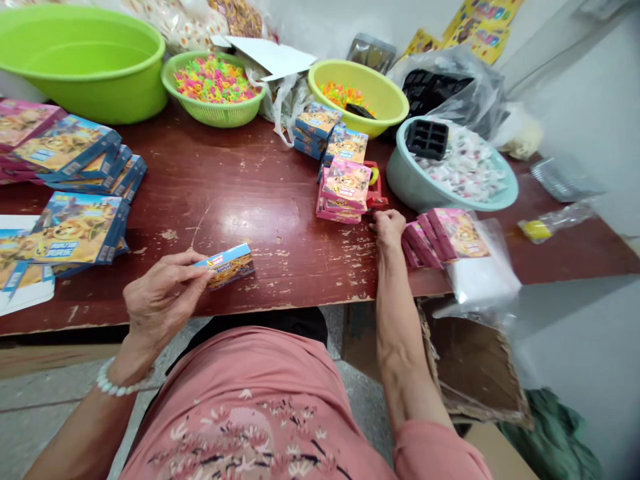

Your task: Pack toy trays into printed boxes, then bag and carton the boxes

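Cardboard box (230, 265), small and blue, sits in our left hand's (163, 293) narrow grip by the surface's (225, 180) near edge, long axis slanting rightward, slightly away; our right hand (389, 228) (grip unclear) is beside a red dispenser (375, 190).

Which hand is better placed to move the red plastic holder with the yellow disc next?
Right, I judge: the right hand is at the near end of the red plastic holder, while the left hand is farther off and holds a blue cardboard box.
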The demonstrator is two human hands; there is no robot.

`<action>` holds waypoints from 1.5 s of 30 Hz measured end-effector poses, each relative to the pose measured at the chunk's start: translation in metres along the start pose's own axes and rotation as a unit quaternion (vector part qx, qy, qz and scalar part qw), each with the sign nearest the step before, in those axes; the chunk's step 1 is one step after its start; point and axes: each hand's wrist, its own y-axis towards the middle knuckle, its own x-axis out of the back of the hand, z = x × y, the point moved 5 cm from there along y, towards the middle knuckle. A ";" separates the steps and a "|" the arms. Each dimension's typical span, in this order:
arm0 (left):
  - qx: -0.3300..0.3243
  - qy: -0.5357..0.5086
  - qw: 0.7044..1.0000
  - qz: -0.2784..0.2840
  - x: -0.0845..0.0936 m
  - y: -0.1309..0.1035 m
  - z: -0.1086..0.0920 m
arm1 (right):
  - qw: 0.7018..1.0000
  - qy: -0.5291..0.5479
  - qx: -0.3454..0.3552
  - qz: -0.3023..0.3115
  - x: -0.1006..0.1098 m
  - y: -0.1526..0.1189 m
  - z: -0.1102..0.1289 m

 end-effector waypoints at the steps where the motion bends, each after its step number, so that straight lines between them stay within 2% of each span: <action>1: -0.002 0.001 1.000 -0.003 0.000 0.001 0.000 | 1.000 -0.008 0.009 -0.018 0.002 -0.006 -0.001; 4: 0.000 0.006 1.000 -0.007 -0.002 0.004 -0.001 | 0.994 -0.025 0.074 -0.073 0.006 -0.038 0.008; 6: 0.005 0.000 1.000 -0.002 -0.005 0.007 -0.002 | 0.988 -0.014 0.146 -0.041 -0.004 -0.080 0.022; 8: 0.008 -0.006 1.000 0.002 -0.008 0.008 -0.003 | 0.975 0.028 0.192 0.107 -0.032 -0.138 0.039; 11: 0.006 -0.006 1.000 0.008 -0.011 0.008 -0.004 | 0.923 0.072 0.220 0.306 -0.081 -0.230 0.059; 13: -0.002 0.000 1.000 0.015 -0.011 0.007 -0.006 | 0.894 0.081 0.245 0.366 -0.108 -0.272 0.067; 15: -0.021 0.014 0.999 0.019 -0.011 0.005 -0.009 | 0.886 0.056 0.281 0.363 -0.127 -0.289 0.068; 19: -0.072 0.054 0.996 0.012 -0.009 0.002 -0.016 | 0.888 -0.023 0.317 0.332 -0.138 -0.286 0.062; 24: -0.121 0.107 0.986 0.033 -0.011 0.000 -0.021 | 0.913 -0.066 0.262 0.307 -0.130 -0.277 0.058; 27: -0.154 0.148 0.975 0.068 -0.015 -0.001 -0.026 | 0.916 -0.048 0.235 0.320 -0.133 -0.277 0.055; 29: -0.138 0.168 0.970 0.109 -0.018 0.002 -0.027 | 0.918 -0.031 0.224 0.326 -0.136 -0.278 0.051; 33: -0.056 0.167 0.964 0.199 -0.022 0.011 -0.019 | 0.917 -0.010 0.232 0.324 -0.141 -0.276 0.045; 37: -0.006 0.118 0.966 0.231 -0.023 0.020 -0.008 | 0.917 -0.071 0.236 0.312 -0.145 -0.260 0.031; 39: 0.014 0.089 0.971 0.221 -0.022 0.023 -0.002 | 0.906 -0.115 0.245 0.325 -0.150 -0.249 0.021; 41: 0.053 0.055 0.979 0.188 -0.017 0.024 0.005 | 0.893 -0.135 0.257 0.343 -0.156 -0.239 0.013; 43: 0.114 0.017 0.986 0.122 -0.006 0.026 0.014 | 0.887 -0.122 0.240 0.376 -0.164 -0.235 0.010; 45: 0.172 -0.023 0.984 0.034 0.014 0.027 0.025 | 0.878 -0.067 0.178 0.439 -0.176 -0.240 0.012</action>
